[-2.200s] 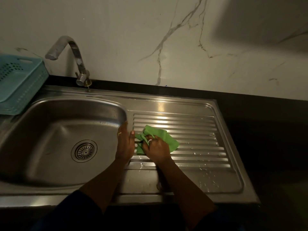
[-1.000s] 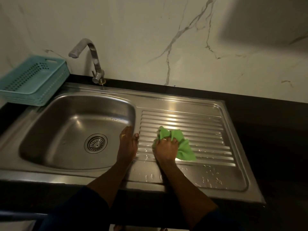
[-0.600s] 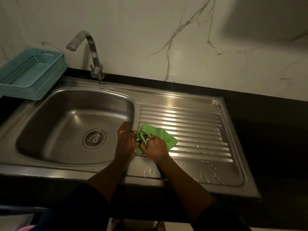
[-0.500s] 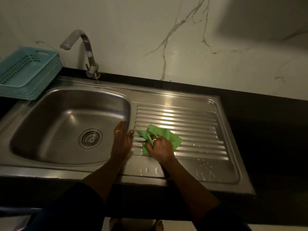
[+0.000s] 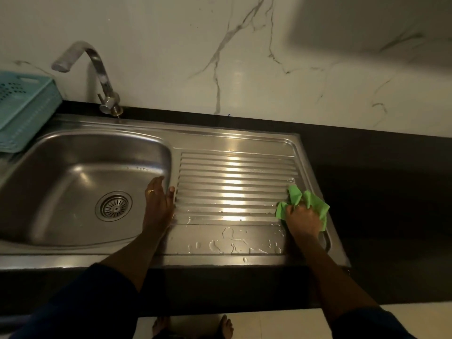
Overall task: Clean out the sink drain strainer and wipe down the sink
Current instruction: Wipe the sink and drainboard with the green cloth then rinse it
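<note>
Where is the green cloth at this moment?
The green cloth is at the right end of the ribbed draining board, bunched under the right hand, far from the basin.

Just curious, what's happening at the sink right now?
Right hand presses green cloth on drainboard's right edge. Left hand braces on basin rim. Droplets remain up front.

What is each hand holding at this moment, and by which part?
The right hand holds the green cloth bunched at its middle, pressed on the drainboard. The left hand holds nothing; it rests on the basin's edge.
</note>
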